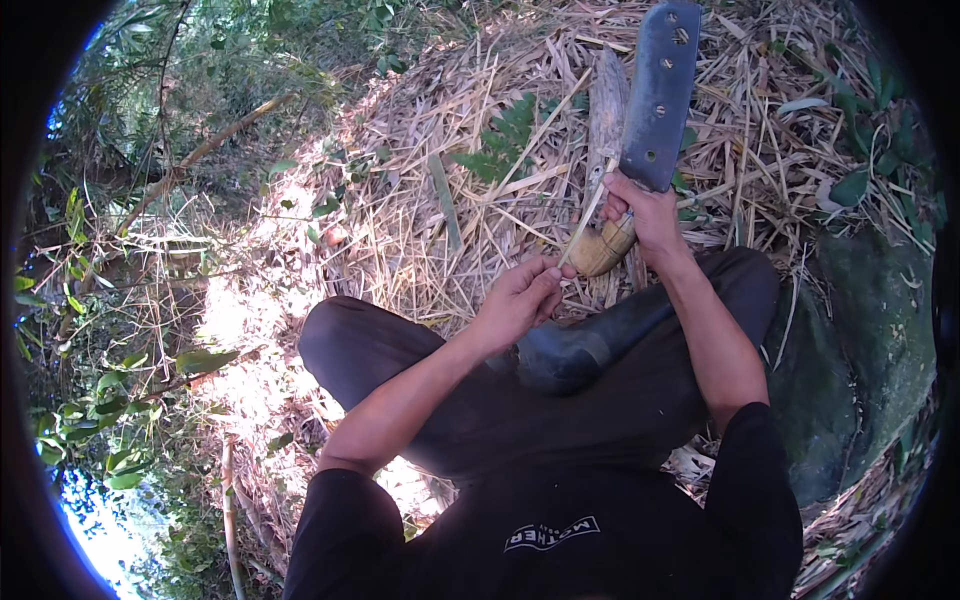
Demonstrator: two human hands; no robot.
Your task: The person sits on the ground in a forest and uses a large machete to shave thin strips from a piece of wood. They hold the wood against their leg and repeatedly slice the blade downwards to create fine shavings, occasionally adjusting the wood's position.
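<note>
My right hand (648,215) is closed around the upper part of a cleaver's curved wooden handle (603,250). The cleaver's broad dark blade (658,105), pierced by several holes, points away from me. A thin pale strip (582,228), perhaps split bamboo, slants between my two hands. Its lower end is pinched between the thumb and fingers of my left hand (520,300), just left of the handle's butt. Higher up, the strip passes by my right thumb at the base of the blade; whether it touches the edge I cannot tell.
Beside the blade lies a weathered grey piece of wood (606,95). Dry leaves and stalks (400,200) cover the ground, with a green fern (508,138) among them. My crossed legs and a dark boot (560,358) are close below my hands. A large greenish surface (860,350) lies at right.
</note>
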